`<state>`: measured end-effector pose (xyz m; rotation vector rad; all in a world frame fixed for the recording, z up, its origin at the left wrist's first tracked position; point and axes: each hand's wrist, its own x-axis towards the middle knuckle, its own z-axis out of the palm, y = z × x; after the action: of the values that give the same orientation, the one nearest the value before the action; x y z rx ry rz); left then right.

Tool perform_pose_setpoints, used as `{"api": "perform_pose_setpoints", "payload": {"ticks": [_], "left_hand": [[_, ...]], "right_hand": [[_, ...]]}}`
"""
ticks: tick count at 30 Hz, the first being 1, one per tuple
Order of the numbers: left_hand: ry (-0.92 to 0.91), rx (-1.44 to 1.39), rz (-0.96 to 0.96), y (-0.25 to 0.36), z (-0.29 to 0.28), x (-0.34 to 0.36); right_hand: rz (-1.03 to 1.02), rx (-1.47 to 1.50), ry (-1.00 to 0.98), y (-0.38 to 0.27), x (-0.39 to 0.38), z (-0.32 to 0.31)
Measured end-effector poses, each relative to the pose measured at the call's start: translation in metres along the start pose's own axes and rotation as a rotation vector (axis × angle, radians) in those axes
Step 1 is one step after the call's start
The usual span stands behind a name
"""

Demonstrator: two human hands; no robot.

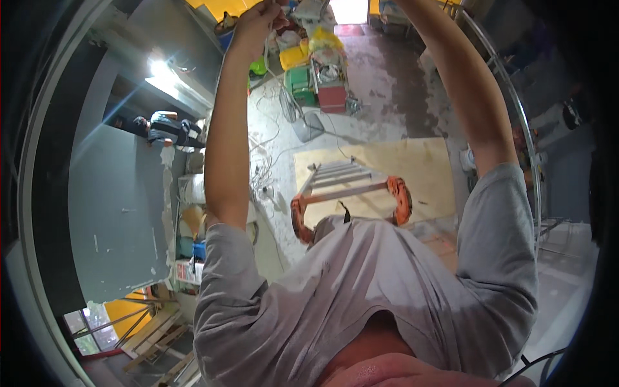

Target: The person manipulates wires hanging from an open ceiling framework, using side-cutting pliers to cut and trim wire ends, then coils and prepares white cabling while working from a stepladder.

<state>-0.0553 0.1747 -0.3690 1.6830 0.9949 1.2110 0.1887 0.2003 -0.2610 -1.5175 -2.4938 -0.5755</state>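
Although the left hand (255,27) was curled at upper left, its hold could not be told; the right was cut off, the ladder (348,192) was set mid-frame, and what was done or left was not shown.

Dressed in a loose grey T-shirt (367,277), creased in long folds down the front, with wide short sleeves (496,226), a rounded neckline (385,311) and a small black strip (345,212) near the hem (373,223).
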Motion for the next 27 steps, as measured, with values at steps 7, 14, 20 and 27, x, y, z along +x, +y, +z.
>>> {"api": "perform_pose_setpoints", "payload": {"ticks": [7, 14, 20, 27], "left_hand": [[-0.12, -0.179, -0.161, -0.073, 0.035, -0.086], [-0.022, -1.006, 0.013, -0.018, 0.094, -0.084], [-0.017, -1.18, -0.013, -0.01, 0.077, -0.081], [0.216, -0.472, -0.057, 0.041, 0.07, -0.101]], "right_hand": [[0.166, 0.732, 0.323, -0.018, -0.13, 0.122], [0.086, 1.397, -0.162, -0.138, -0.257, 0.202], [0.19, 1.809, -0.081, -0.175, -0.283, 0.178], [0.112, 1.199, 0.181, -0.095, -0.302, 0.037]]}}
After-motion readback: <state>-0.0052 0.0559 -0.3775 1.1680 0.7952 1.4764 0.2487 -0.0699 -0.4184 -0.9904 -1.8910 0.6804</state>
